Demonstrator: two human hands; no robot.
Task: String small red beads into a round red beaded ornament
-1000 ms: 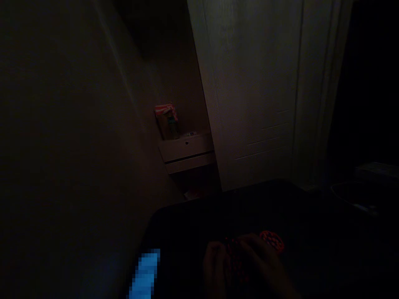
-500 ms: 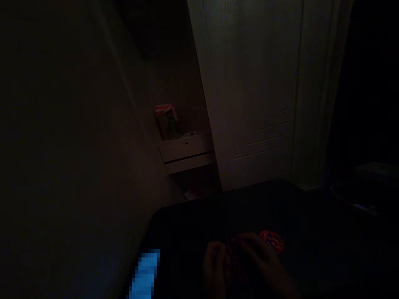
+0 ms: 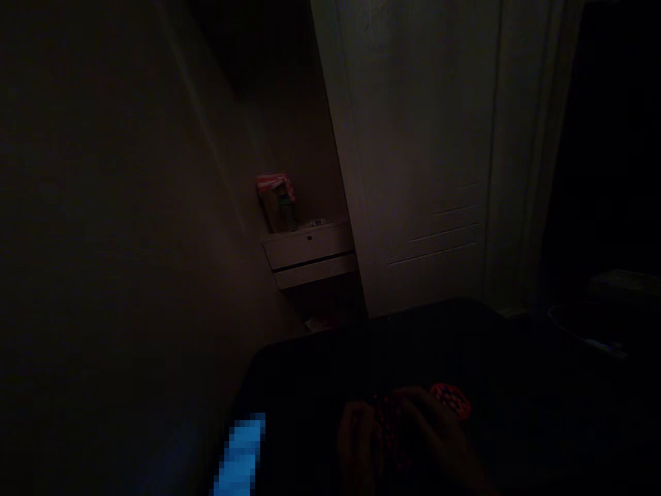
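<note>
The scene is very dark. My left hand (image 3: pixel 357 437) is closed at the left side of a dark piece with red dots or loops (image 3: pixel 390 430), which looks like patterned fabric or beadwork. On its other side, my right hand (image 3: pixel 431 427) has its fingers curled against the same piece. Shadow hides the fingertips and much of what they grip. Just beyond my right hand lies a round red-and-dark patterned piece (image 3: pixel 451 401), flat on the dark surface (image 3: pixel 310 372).
A blurred bright blue patch (image 3: pixel 240 455) is at the lower left. Beyond the dark surface stand a pale panelled door (image 3: pixel 418 151) and a drawer unit (image 3: pixel 312 251) with a red-topped box (image 3: pixel 273 200) on it. A wall (image 3: pixel 129 241) rises on the left.
My hands stay almost where they were around the red-dotted piece, with only slight finger movement. The picture is a little darker on the hands.
</note>
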